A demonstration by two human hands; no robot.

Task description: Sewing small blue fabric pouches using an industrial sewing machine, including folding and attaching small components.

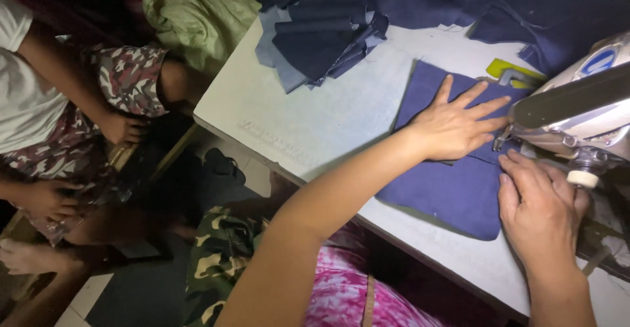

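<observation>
My left hand (455, 123) lies flat with fingers spread on a dark blue fabric piece (446, 192) on the white sewing table (315, 117). Its fingertips reach toward the presser foot and needle (500, 140) of the grey sewing machine (577, 114). My right hand (539, 210) rests on the same fabric just in front of the machine head, fingers together and pressing the cloth near the needle.
A stack of dark blue cut fabric pieces (321, 35) lies at the table's back, with more dark cloth (525, 5) to its right. A yellow-handled tool (508, 71) sits behind the machine. To the left sits another person (72, 123) on a bench; green cloth (197, 12) lies beyond.
</observation>
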